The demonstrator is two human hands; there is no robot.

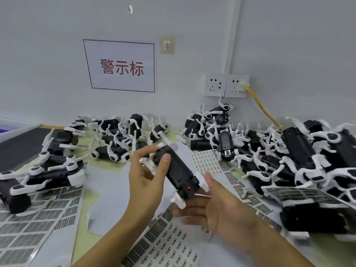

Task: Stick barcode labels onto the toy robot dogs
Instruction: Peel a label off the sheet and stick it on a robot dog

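Note:
A black toy robot dog (178, 171) with white legs is held above the table centre, belly up, a small red mark near its lower end. My left hand (148, 174) grips its upper end, thumb and fingers curled round the body. My right hand (215, 207) cradles the lower end from beneath, thumb up beside the body. A sheet of barcode labels (165, 245) lies under my hands. No label shows on my fingertips.
Piles of black-and-white robot dogs lie at the left (48, 170), the back (119, 135) and the right (300, 160). More label sheets lie at the left (28, 228) and centre right (210, 162). A yellow cable (262, 106) runs from the wall socket.

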